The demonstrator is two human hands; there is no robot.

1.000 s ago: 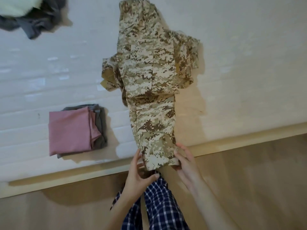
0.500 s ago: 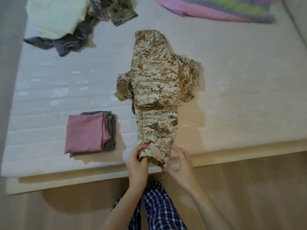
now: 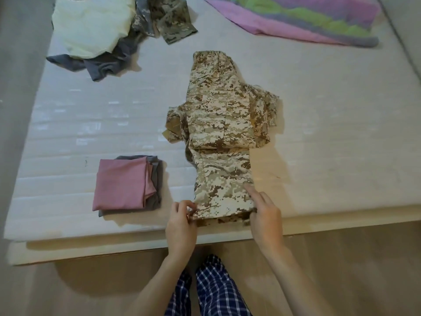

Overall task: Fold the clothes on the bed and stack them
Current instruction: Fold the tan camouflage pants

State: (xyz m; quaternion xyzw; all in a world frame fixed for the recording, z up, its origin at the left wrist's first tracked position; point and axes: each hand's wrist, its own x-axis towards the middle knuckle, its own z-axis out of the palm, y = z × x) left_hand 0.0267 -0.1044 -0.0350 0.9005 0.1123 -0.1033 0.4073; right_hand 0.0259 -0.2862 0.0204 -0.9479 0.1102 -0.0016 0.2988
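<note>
A tan camouflage garment (image 3: 221, 124) lies lengthwise on the white mattress (image 3: 330, 137), folded into a long strip. Its near end is turned up by the mattress edge. My left hand (image 3: 181, 221) pinches the left corner of that near end. My right hand (image 3: 265, 215) grips the right corner, with the forefinger stretched out on the cloth. To the left sits a small stack of folded clothes (image 3: 127, 182), pink on top of grey.
A pile of unfolded clothes (image 3: 107, 33), pale yellow, grey and green camouflage, lies at the far left of the bed. A pink, green and purple blanket (image 3: 303, 17) covers the far right. The wooden bed frame (image 3: 136, 247) and floor lie below, by my checked trouser legs.
The camera has tilted up, so the far pile and the blanket came into view. Both hands took hold of the garment's near end and folded it up onto the mattress.
</note>
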